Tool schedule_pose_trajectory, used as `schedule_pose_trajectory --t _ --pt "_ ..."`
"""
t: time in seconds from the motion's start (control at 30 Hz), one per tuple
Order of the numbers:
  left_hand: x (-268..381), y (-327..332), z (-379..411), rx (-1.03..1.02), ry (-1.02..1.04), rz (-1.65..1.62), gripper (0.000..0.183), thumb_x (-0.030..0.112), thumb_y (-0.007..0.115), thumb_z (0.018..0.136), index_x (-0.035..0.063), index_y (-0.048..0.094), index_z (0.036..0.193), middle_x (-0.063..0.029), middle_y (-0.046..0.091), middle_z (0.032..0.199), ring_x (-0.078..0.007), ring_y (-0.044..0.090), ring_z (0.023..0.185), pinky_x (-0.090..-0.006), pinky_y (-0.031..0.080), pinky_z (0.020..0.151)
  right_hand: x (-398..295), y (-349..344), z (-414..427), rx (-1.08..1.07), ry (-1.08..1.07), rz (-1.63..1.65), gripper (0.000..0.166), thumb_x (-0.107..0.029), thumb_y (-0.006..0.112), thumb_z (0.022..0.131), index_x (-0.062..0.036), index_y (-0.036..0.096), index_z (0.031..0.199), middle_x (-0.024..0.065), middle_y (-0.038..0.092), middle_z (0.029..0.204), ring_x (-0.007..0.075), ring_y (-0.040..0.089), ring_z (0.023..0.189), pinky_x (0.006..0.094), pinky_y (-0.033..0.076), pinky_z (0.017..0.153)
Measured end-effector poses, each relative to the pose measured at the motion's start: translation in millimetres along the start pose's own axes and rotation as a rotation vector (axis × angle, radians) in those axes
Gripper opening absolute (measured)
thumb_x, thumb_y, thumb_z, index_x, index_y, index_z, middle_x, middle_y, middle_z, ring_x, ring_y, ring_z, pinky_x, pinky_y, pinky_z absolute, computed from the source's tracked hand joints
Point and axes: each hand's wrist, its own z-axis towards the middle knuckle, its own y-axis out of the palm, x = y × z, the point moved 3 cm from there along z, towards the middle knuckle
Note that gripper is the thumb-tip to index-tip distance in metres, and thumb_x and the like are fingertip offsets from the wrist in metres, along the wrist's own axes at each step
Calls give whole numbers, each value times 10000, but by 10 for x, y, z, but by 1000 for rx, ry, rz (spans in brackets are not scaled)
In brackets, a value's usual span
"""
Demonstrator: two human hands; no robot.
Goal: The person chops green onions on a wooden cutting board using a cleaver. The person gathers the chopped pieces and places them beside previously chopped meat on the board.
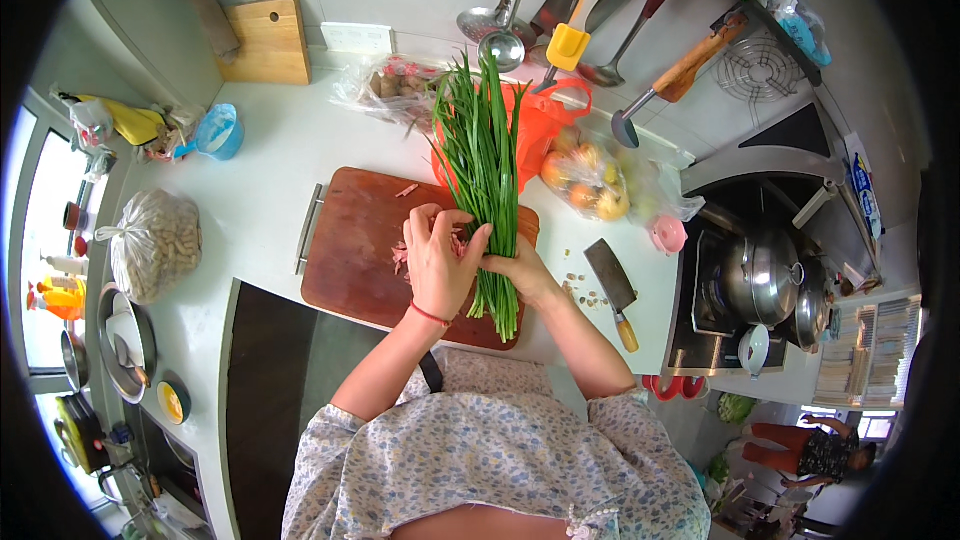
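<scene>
A long bunch of garlic chives (484, 142) stretches over the right side of a reddish-brown wooden cutting board (360, 240), cut stem ends towards me. My right hand (529, 270) grips it low, near the stems, thumb across the front. Against the left side of the bunch is my left hand (442, 255), fingers curled and apart, with nothing visible between thumb and forefinger. Partly hidden behind that hand lie pink meat strips (400, 256) on the board. A cleaver (611, 277) with a wooden handle rests on the counter to the right.
Behind the board are a red plastic bag (551, 116) and a clear bag of fruit (589, 176). Utensils hang on the wall, including a yellow-headed brush (568, 45). A steel pot (761, 277) stands on the stove at right. A bag of peanuts (157, 244) sits left. Another person (817, 450) stands farther off.
</scene>
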Motion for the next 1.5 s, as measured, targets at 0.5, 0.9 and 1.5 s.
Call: schedule_pose_trajectory --t 0.5,0.9,1.5 --pt "-666 -291 424 -367 -621 -751 139 177 575 874 43 613 871 51 527 699 -18 442 602 -165 336 525 108 171 120 -23 -57 81 359 -10 602 742 -19 535 1095 9 567 940 102 548 832 265 469 739" --pt "-259 -300 -215 -207 -217 -242 126 142 675 767 27 624 767 -105 563 667 -220 541 581 -314 428 552 61 386 231 -98 -165 508 334 -126 555 823 31 504 1113 119 593 1009 182 579 894 312 482 805" --pt "-254 -410 -320 -232 -127 -258 80 84 650 775 12 633 803 -103 499 878 -189 518 714 -288 433 558 27 344 246 37 -188 590 208 -104 569 793 -25 460 951 51 519 865 145 515 798 303 454 735"
